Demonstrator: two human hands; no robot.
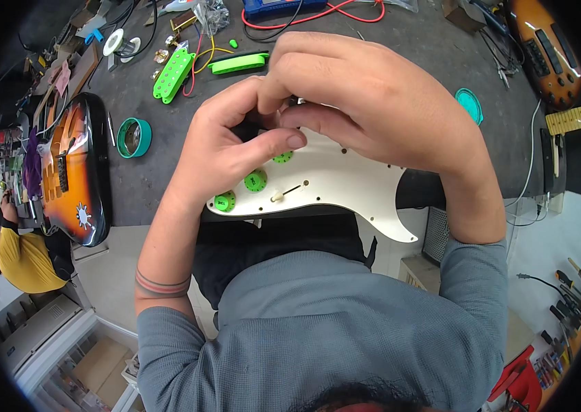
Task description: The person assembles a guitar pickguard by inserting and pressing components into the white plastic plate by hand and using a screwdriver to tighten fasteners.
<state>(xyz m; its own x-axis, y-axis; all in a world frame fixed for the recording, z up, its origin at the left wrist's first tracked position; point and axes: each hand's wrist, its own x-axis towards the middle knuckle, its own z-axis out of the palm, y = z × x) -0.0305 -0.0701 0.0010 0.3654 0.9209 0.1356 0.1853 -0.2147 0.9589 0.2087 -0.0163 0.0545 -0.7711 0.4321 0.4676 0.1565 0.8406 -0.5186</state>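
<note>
A cream pickguard [345, 192] lies along the front edge of the dark bench, carrying green knobs [255, 180] and a cream switch tip [277, 196]. Over its upper part, my left hand [227, 144] is closed, fingers curled and thumb reaching across toward the middle. My right hand [362, 103] arches beside it, fingers curled down to meet the left. What the two hold between their fingertips is hidden by the fingers. Beyond my hands lie a green pickup [172, 77] with wires and a green pickup cover [237, 64].
Sunburst guitar bodies lie left [74, 206] and upper right [544, 48]. A teal tin [133, 137], teal lid [468, 104], solder spool [115, 42], blue case [280, 7] and loose cables share the bench [146, 185]. A co-worker in yellow [29, 257] is at far left. Tools hang lower right.
</note>
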